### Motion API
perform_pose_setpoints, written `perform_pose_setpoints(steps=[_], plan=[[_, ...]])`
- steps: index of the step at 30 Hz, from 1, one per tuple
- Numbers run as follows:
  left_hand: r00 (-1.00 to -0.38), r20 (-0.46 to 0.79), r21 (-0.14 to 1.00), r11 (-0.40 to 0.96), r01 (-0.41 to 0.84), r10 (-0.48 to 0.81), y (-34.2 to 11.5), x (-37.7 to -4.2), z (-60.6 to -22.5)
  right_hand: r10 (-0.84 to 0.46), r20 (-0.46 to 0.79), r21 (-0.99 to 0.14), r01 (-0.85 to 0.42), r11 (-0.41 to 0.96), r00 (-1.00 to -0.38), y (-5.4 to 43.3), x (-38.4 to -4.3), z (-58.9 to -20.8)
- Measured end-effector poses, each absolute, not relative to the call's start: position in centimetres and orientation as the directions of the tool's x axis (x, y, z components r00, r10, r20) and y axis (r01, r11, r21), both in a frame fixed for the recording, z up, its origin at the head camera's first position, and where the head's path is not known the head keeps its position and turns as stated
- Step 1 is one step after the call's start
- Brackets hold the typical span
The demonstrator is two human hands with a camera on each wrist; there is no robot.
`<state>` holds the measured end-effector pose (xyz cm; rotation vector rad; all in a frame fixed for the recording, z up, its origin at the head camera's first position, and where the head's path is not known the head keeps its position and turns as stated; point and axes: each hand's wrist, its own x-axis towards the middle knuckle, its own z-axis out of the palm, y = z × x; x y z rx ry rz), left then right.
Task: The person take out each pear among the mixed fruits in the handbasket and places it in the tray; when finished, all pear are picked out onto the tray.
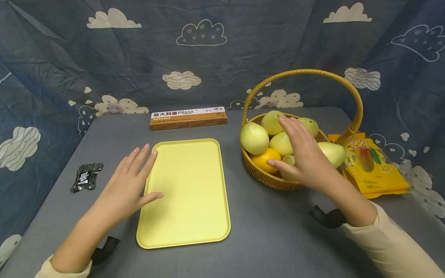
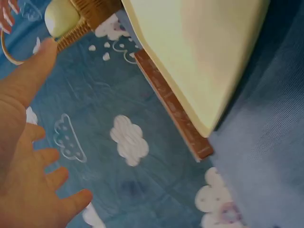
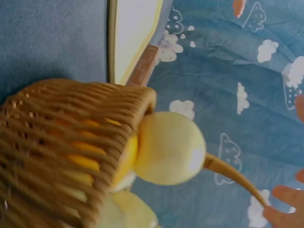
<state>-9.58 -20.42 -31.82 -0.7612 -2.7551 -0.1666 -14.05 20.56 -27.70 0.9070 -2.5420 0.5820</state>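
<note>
My left hand [image 1: 125, 189] hovers over the left edge of a yellow tray [image 1: 187, 193], fingers spread and holding nothing. On the right, my right hand [image 1: 306, 154] is held over a wicker basket [image 1: 271, 183] with its thumb and fingers apart, nothing in its grasp. Pale green, round fruits [image 1: 255, 138] fill the basket, together with an orange [image 1: 265, 160]; the hand hides part of them. The right wrist view shows the basket's woven side [image 3: 61, 142] close up and a pale fruit [image 3: 171, 147] bulging over its rim.
Behind the tray lies a long pasta box [image 1: 187, 118]. A small black wrapped packet [image 1: 86, 177] is at the left of the grey table. Yellow mango packages [image 1: 375, 166] lie right of the basket, whose tall handle [image 1: 306, 72] arches above it. A patterned cloth [image 1: 201, 58] hangs behind.
</note>
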Motion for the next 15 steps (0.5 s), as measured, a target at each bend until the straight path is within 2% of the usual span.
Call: perform_pose_setpoints(steps=[3,8,12,15], plan=[[-0.871,0.287,0.15,0.88,0.451,0.398,-20.8,-9.8,-32.7,-0.474,0.522,-0.308,-0.675,0.671,-0.709,20.1,-14.8,-28.4],[-0.948,0.185,0.366,0.877,0.311,0.259,-21.6,-10.2,-34.4,-0.411,0.533,-0.403,-0.649,0.646,-0.74,19.2,-15.9,-29.6],[-0.976,0.075,0.49,0.845,0.216,0.206,-22.6,-10.7,-35.8,-0.381,0.518,-0.453,-0.624,0.637,-0.766,18.6,-16.9,-30.6],[-0.977,-0.022,0.572,0.804,0.161,0.211,-23.5,-11.0,-36.8,-0.362,0.502,-0.485,-0.602,0.634,-0.785,18.3,-17.5,-31.3]])
